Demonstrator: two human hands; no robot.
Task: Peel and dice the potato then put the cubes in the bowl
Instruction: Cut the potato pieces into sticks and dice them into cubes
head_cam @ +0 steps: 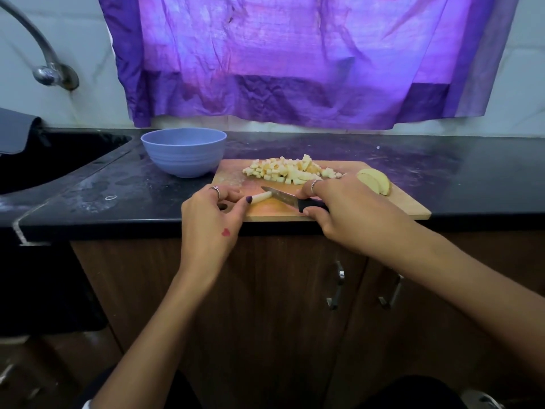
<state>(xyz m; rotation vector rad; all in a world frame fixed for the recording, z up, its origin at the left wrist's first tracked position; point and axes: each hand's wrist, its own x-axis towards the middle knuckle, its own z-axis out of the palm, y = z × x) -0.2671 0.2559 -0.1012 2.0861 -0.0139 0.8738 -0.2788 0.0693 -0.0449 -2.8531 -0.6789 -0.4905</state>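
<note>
A wooden cutting board (407,202) lies on the black counter. My left hand (212,219) pinches a pale potato strip (261,198) at the board's near left. My right hand (348,208) grips the black handle of a knife (283,196), whose blade tip lies against the strip's right end. A heap of diced potato cubes (290,171) sits at the board's far side. Uncut potato slices (374,180) lie at the board's right. The blue bowl (183,152) stands just left of the board, and I cannot see inside it.
A dark sink (53,160) with a metal tap (50,72) lies at the left. Purple cloth (295,60) hangs on the wall behind. The black counter (457,166) stretches right of the board. Wooden cabinet doors with metal handles (336,287) are below.
</note>
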